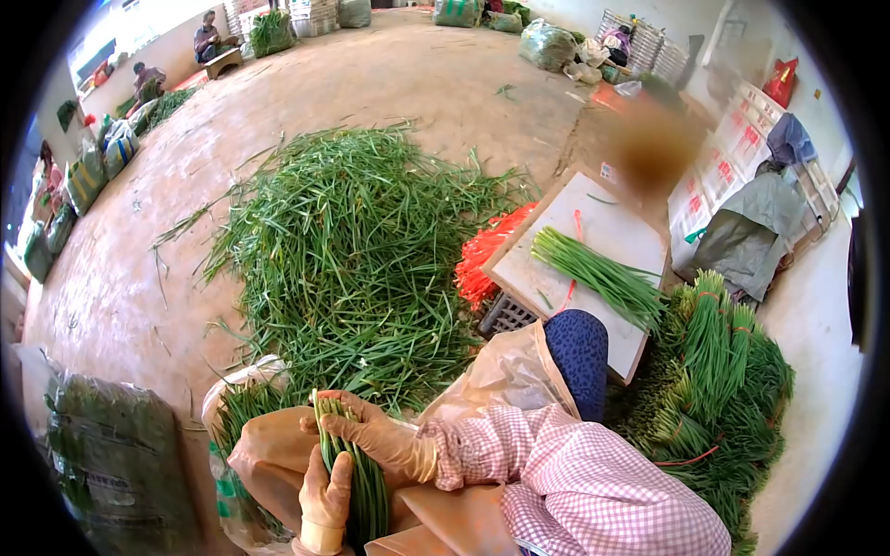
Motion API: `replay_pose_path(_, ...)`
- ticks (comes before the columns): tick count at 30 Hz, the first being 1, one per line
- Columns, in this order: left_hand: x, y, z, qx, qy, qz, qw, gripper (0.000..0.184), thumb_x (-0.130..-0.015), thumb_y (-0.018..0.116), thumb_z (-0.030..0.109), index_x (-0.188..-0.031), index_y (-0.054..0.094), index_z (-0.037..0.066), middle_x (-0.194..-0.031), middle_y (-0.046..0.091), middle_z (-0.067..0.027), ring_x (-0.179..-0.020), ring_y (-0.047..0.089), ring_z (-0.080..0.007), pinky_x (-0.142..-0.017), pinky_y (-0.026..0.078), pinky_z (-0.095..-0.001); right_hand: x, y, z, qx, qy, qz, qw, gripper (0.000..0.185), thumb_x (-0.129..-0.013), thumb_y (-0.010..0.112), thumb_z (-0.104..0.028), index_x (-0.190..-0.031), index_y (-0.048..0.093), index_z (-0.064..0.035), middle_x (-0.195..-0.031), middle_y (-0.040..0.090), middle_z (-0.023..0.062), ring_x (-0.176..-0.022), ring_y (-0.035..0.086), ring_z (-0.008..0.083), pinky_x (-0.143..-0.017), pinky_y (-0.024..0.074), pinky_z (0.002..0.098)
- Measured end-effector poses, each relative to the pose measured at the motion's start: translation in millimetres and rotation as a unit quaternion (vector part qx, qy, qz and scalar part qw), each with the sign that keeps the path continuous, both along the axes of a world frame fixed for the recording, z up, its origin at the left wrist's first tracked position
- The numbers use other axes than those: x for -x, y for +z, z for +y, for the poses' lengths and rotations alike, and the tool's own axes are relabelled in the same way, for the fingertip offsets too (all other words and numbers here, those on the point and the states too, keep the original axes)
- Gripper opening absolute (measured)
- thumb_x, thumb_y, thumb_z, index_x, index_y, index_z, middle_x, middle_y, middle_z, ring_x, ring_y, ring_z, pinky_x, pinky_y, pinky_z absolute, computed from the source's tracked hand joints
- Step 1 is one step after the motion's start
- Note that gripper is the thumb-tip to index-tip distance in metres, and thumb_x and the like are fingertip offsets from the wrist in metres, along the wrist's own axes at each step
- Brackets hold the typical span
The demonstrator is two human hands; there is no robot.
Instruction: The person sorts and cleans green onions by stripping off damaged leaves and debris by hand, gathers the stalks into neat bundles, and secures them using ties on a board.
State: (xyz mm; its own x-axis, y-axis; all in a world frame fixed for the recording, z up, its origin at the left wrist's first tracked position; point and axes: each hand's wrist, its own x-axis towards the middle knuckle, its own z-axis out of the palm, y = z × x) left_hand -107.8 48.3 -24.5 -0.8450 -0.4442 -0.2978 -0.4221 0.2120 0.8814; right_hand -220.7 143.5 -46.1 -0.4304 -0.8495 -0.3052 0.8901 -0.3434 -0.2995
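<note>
My left hand (324, 496), in a tan rubber glove, grips a bunch of long green stems (369, 505) that look like garlic scapes. My gloved right hand (385, 443) closes round the same bunch higher up, near its pale tips, and the stems run down between both hands over my lap. On the white-topped board (514, 262) to my right lies another bundle of green stems (593, 269), with a red tie strip (568, 295) under it. A bunch of red tie strips (480, 255) hangs at the board's left edge.
A large heap of loose green stems and leaves (343, 241) covers the floor ahead. Tied bundles (714, 371) are piled at my right. A full plastic-wrapped bale (116, 463) stands at lower left. Sacks (88, 176) and two seated people (211, 39) are along the far left wall.
</note>
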Motion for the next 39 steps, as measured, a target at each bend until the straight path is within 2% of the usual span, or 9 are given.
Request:
replay_pose_path(3,-0.9,15.9,-9.0,0.105,-0.068,-0.059,0.990,0.052,-0.091,0.047,0.049,-0.121,0.054,0.007,-0.101,0.063,-0.0243,-0.099,0.059,-0.0398,-0.083,0.045,-0.0407,-2.8,17.1,-7.1,-0.025,-0.018,0.049,0.998,0.054,-0.088,0.063,-0.012,-0.136,0.039,-0.0144,-0.110,0.062,0.0083,-0.104,0.058,0.0162,-0.084,0.0504,0.0291)
replay_pose_path(7,2.4,26.1,-48.4,-0.229,-0.224,-0.069,0.945,0.061,-0.086,0.064,0.039,-0.128,0.046,-0.002,-0.118,0.056,-0.0080,-0.109,0.052,-0.0187,-0.094,0.042,-0.0330,-0.8,29.3,-6.8,0.018,-0.011,0.116,0.993,0.060,-0.088,0.063,-0.009,-0.141,0.035,-0.0176,-0.093,0.064,0.0047,-0.082,0.061,0.0134,-0.072,0.0520,0.0252)
replay_pose_path(11,27.3,56.6,-33.3,-0.418,-0.173,-0.044,0.891,0.075,-0.076,0.074,0.028,-0.135,0.035,0.001,-0.120,0.053,-0.0088,-0.106,0.054,-0.0188,-0.093,0.043,-0.0321,9.6,40.5,-4.2,-0.032,-0.055,0.160,0.985,0.043,-0.084,0.067,-0.008,-0.124,0.053,-0.0105,-0.080,0.062,0.0026,-0.073,0.059,0.0106,-0.064,0.0509,0.0254)
replay_pose_path(19,47.0,36.8,-12.7,-0.443,-0.185,-0.067,0.875,0.048,-0.074,0.071,0.013,-0.117,0.053,0.001,-0.089,0.064,-0.0085,-0.084,0.062,-0.0174,-0.079,0.050,-0.0289,74.4,11.8,16.4,-0.078,0.104,0.445,0.886,0.025,-0.091,0.060,-0.025,-0.108,0.059,-0.0069,-0.096,0.063,-0.0003,-0.088,0.057,0.0078,-0.079,0.0452,0.0233)
replay_pose_path(25,56.0,26.5,-12.4,-0.497,-0.188,-0.085,0.843,0.043,-0.075,0.071,0.005,-0.115,0.055,-0.001,-0.086,0.064,-0.0088,-0.078,0.064,-0.0192,-0.073,0.053,-0.0308,127.2,47.7,15.4,-0.144,-0.169,0.533,0.816,0.055,-0.095,0.040,-0.049,-0.118,0.057,-0.0024,-0.113,0.062,0.0097,-0.111,0.054,0.0192,-0.098,0.0379,0.0350)
replay_pose_path(29,55.9,27.3,-9.8,-0.465,-0.175,-0.135,0.857,0.047,-0.073,0.071,0.007,-0.115,0.053,0.000,-0.085,0.064,-0.0099,-0.077,0.064,-0.0204,-0.072,0.053,-0.0311,90.8,36.0,7.6,-0.050,0.289,0.685,0.667,0.039,-0.093,0.050,-0.037,-0.112,0.063,-0.0052,-0.115,0.064,0.0089,-0.112,0.055,0.0222,-0.100,0.0386,0.0326)
replay_pose_path(33,48.8,20.9,-17.7,-0.489,-0.127,-0.117,0.855,0.047,-0.071,0.071,0.004,-0.113,0.053,0.000,-0.085,0.065,-0.0122,-0.076,0.065,-0.0215,-0.070,0.055,-0.0317,130.6,46.8,12.6,-0.131,0.026,0.487,0.863,0.056,-0.093,0.043,-0.051,-0.122,0.059,-0.0051,-0.119,0.061,0.0109,-0.116,0.053,0.0227,-0.104,0.0349,0.0364)
replay_pose_path(37,52.8,16.6,-17.0,-0.471,-0.158,-0.120,0.859,0.042,-0.070,0.071,0.004,-0.109,0.055,0.000,-0.084,0.065,-0.0120,-0.076,0.065,-0.0215,-0.071,0.055,-0.0319,94.7,18.9,6.3,-0.071,0.089,0.542,0.833,0.048,-0.093,0.047,-0.048,-0.122,0.059,-0.0112,-0.117,0.061,0.0105,-0.111,0.055,0.0200,-0.106,0.0306,0.0334)
replay_pose_path(39,51.6,18.7,-13.2,-0.429,-0.185,-0.145,0.872,0.039,-0.070,0.070,0.007,-0.106,0.056,-0.001,-0.082,0.065,-0.0114,-0.074,0.065,-0.0210,-0.070,0.055,-0.0317,74.9,13.5,11.5,-0.058,0.131,0.581,0.801,0.050,-0.092,0.054,-0.041,-0.130,0.049,-0.0091,-0.114,0.060,0.0090,-0.105,0.056,0.0164,-0.095,0.0412,0.0311)
